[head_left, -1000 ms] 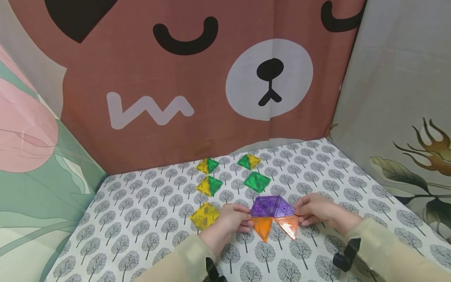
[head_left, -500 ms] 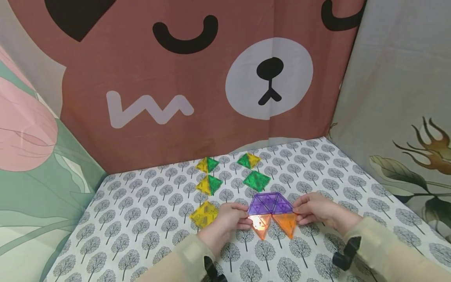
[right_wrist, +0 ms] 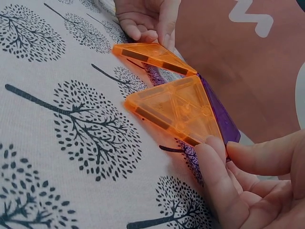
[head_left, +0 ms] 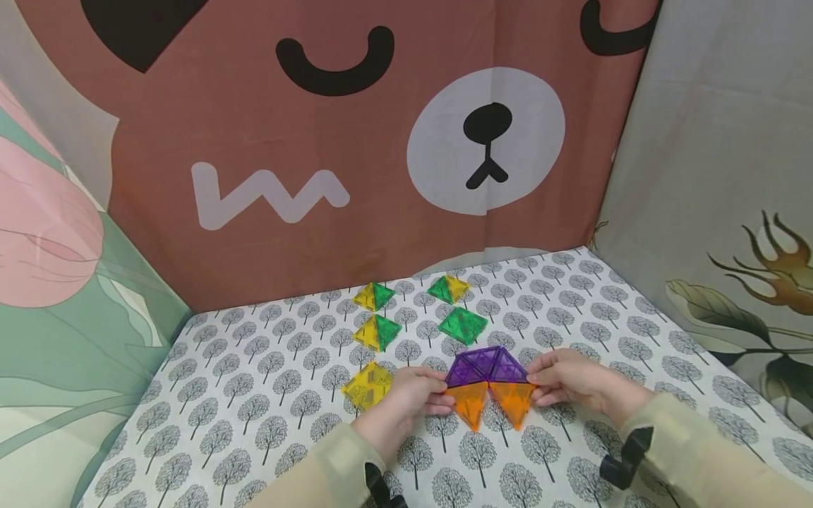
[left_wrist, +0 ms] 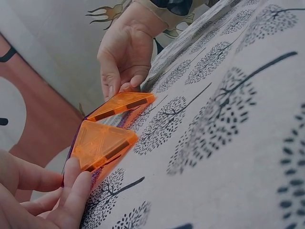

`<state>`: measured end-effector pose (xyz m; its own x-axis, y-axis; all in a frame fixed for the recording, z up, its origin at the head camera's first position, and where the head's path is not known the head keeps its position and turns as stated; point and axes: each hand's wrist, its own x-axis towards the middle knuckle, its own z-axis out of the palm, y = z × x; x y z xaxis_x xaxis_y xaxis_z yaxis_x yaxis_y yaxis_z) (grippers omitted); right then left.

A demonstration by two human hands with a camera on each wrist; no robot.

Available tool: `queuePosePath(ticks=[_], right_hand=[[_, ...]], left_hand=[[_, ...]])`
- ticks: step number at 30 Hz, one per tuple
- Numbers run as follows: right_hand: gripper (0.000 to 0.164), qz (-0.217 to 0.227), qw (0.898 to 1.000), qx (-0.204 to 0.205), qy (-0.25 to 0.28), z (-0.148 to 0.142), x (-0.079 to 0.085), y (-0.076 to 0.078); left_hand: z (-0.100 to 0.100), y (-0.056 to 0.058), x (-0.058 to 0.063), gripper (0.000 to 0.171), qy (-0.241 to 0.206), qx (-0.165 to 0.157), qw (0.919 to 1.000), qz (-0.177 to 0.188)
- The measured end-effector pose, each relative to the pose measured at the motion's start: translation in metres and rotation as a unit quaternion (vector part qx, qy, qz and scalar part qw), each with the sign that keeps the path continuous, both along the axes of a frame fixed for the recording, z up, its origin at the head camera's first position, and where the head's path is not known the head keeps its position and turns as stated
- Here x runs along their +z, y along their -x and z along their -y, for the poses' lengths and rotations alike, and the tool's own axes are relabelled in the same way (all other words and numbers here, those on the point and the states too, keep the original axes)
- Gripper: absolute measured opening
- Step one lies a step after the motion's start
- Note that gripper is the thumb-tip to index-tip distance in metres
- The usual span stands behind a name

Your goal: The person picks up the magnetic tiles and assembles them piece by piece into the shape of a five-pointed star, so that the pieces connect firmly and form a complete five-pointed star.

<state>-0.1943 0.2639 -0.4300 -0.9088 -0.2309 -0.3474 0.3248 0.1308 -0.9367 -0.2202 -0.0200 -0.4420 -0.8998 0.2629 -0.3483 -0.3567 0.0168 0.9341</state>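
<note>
Both hands hold one joined piece of translucent magnetic tiles: a row of purple triangle tiles (head_left: 485, 363) with two orange triangle tiles (head_left: 468, 405) hanging from its near edge. At the left corner, where purple meets orange, my left hand (head_left: 411, 395) pinches the piece between thumb and fingers. My right hand (head_left: 568, 378) pinches the matching right corner. In the right wrist view the nearer orange tile (right_wrist: 176, 109) and the purple part (right_wrist: 220, 114) meet at an angle along their shared edge. A gap separates the orange tiles (left_wrist: 102, 140) in the left wrist view.
Beyond the hands stand small yellow-and-green tile pyramids (head_left: 377, 333), a green one (head_left: 463, 326) and a yellow one (head_left: 367, 385), the last close to the left hand. A tree-print cloth (head_left: 254, 416) covers the table. Printed fabric walls (head_left: 254, 268) rise behind and at the sides.
The joined tiles have shifted slightly up and left in the head view, and their tilt has changed, with the bright glare gone from the orange tiles. Both hands keep their grips.
</note>
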Motion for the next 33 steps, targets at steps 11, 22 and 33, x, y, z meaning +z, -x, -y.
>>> queuePosePath(ticks=[11,22,33], right_hand=[[0.023,-0.001,1.000,-0.008,0.016,-0.0014,-0.0049,-0.0018],[0.026,0.007,0.999,0.002,0.037,-0.0003,-0.0047,-0.0040],[0.023,0.011,0.999,0.012,0.034,0.0015,-0.0068,-0.0044]], left_hand=[[0.0014,-0.0024,0.0014,0.018,-0.006,-0.001,0.9999,0.013],[0.0019,-0.0044,0.0008,0.017,-0.009,-0.006,0.9999,0.012],[0.0026,-0.0035,-0.0005,0.019,-0.007,-0.015,0.9998,0.013]])
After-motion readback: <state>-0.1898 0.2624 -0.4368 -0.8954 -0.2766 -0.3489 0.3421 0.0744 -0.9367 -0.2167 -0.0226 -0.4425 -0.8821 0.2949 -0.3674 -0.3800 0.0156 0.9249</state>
